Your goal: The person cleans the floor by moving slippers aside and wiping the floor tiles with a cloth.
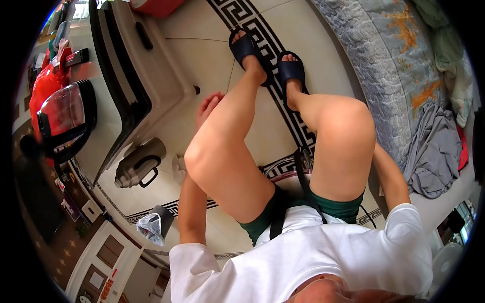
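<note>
My left hand [208, 107] hangs low beside my left shin, half hidden behind the knee. Its fingers are loosely bent and a little apart, with nothing visible in them. The nearest thing to it is the pale table [174, 70] with a dark rim. My right forearm [390, 174] passes behind my right knee, which hides that hand. I am seated, with both feet in dark slide sandals [290, 70] on the tiled floor.
A grey vacuum jug [137, 164] and a small bin with a plastic liner [151, 228] stand left. A red bag [48, 93] and a clear-lidded container [65, 113] sit on the table. To the right are a quilted bed [371, 60] and crumpled grey cloth [435, 151].
</note>
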{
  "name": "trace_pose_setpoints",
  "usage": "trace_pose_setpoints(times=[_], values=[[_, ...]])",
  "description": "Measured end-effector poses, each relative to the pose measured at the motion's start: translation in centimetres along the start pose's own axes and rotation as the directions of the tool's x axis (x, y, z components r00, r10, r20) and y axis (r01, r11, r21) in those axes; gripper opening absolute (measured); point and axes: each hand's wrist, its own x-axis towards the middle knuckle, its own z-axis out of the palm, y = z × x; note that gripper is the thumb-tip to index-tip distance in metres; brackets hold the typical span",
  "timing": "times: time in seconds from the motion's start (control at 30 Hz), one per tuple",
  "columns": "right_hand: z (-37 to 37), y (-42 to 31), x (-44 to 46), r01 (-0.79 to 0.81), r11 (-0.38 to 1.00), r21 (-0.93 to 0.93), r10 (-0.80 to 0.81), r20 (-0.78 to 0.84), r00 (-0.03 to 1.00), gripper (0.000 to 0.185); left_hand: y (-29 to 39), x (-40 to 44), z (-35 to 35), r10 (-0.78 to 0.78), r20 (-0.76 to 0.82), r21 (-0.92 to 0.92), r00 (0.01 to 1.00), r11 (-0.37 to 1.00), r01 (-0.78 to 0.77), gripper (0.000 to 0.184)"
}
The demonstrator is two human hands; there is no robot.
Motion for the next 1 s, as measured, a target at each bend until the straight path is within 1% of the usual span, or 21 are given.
trace_pose_setpoints(times=[0.07, 0.17, 0.23, 0.37, 0.47, 0.57, 0.6, 0.67, 0.77, 0.83, 0.9, 1.0], values=[[-0.8, -0.8, 0.4, 0.008, 0.999, -0.033, -0.008, -0.021, 1.0, 0.061, -0.4, -0.4, -0.9, -0.043, -0.034, 0.097, 0.999, 0.994, 0.046, 0.029], [-2.1, -2.8, 2.4, 0.036, 0.996, -0.086, -0.041, -0.052, 0.998, 0.061, -2.5, -0.9, -4.0, -0.131, -0.052, 0.078, 0.99, 0.988, 0.135, 0.03], [-3.0, -4.9, 4.3, 0.08, 0.989, -0.125, -0.091, -0.081, 0.993, 0.061, -4.3, -0.8, -6.0, -0.164, -0.08, 0.037, 0.983, 0.985, 0.168, 0.03], [-4.6, -10.3, 9.6, 0.21, 0.953, -0.22, -0.245, -0.146, 0.958, 0.062, -7.3, -0.2, -8.5, -0.203, -0.134, -0.047, 0.97, 0.979, 0.198, 0.031], [-5.6, -15.7, 14.9, 0.344, 0.894, -0.289, -0.406, -0.192, 0.894, 0.062, -7.3, 0.1, -8.3, -0.202, -0.158, -0.124, 0.966, 0.975, 0.184, 0.032], [-6.3, -21.8, 20.7, 0.485, 0.807, -0.336, -0.57, -0.229, 0.789, 0.063, -4.8, 0.7, -6.4, -0.167, -0.18, -0.199, 0.969, 0.971, 0.13, 0.031], [-6.3, -23.8, 22.4, 0.51, 0.793, -0.334, -0.594, -0.234, 0.77, 0.063, -4.4, 1.4, -6.0, -0.171, -0.14, -0.19, 0.975, 0.971, 0.143, 0.031], [-6.4, -27.6, 25.1, 0.537, 0.784, -0.31, -0.611, -0.238, 0.755, 0.064, -3.3, 3.8, -5.4, -0.181, -0.057, -0.159, 0.982, 0.973, 0.17, 0.031], [-7.0, -33.3, 27.9, 0.543, 0.799, -0.26, -0.598, -0.244, 0.763, 0.063, -1.0, 9.7, -3.8, -0.137, -0.059, -0.228, 0.989, 0.966, 0.12, 0.029], [-7.3, -36.5, 29.9, 0.578, 0.775, -0.257, -0.631, -0.25, 0.734, 0.062, 0.7, 15.4, -3.7, -0.099, -0.021, -0.318, 0.995, 0.944, 0.087, 0.028], [-7.5, -39.5, 31.1, 0.615, 0.75, -0.245, -0.662, -0.257, 0.705, 0.062, 4.0, 20.1, -2.7, -0.066, -0.019, -0.376, 0.998, 0.925, 0.055, 0.027], [-7.6, -42.6, 33.1, 0.643, 0.729, -0.234, -0.684, -0.293, 0.668, 0.062, 11.7, 25.7, 0.3, -0.008, -0.035, -0.419, 0.999, 0.908, -0.007, 0.028]])
